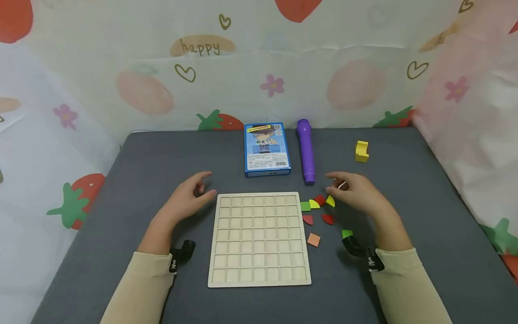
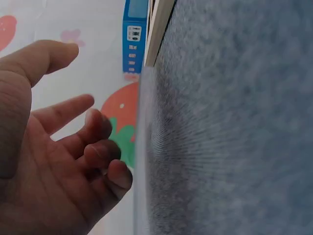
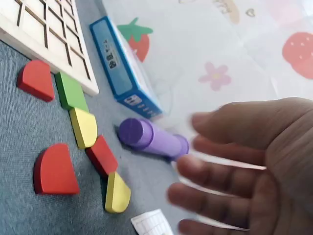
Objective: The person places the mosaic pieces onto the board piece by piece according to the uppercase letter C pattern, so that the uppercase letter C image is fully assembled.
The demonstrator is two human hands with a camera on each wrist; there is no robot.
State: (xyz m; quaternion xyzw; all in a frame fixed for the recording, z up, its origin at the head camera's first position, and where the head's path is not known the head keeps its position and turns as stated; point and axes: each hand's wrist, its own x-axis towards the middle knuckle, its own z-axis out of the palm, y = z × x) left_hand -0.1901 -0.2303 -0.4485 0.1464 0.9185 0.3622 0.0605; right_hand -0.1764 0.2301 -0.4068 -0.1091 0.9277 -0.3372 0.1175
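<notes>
A pale wooden grid board (image 1: 259, 240) lies flat on the grey table. My left hand (image 1: 189, 198) hovers by its upper left corner, thumb and index finger apart, the other fingers loosely bent around nothing. To the right of the board, my right hand (image 1: 358, 191) is held over the table with relaxed fingers, and nothing shows in its grasp. Small pieces lie between board and right hand: a green piece (image 1: 305, 206), yellow pieces (image 3: 84, 127), red pieces (image 3: 56, 171) and an orange square (image 1: 313, 239). A white item with printed lines (image 3: 152, 223) is partly visible near the right fingers.
Behind the board lies a blue printed box (image 1: 267, 148), with a purple cylinder (image 1: 306, 150) beside it. A yellow notched block (image 1: 362, 151) sits at the back right. Another green piece (image 1: 346, 233) is partly covered by the right wrist's camera. Patterned cloth (image 1: 243, 90) hangs behind the table.
</notes>
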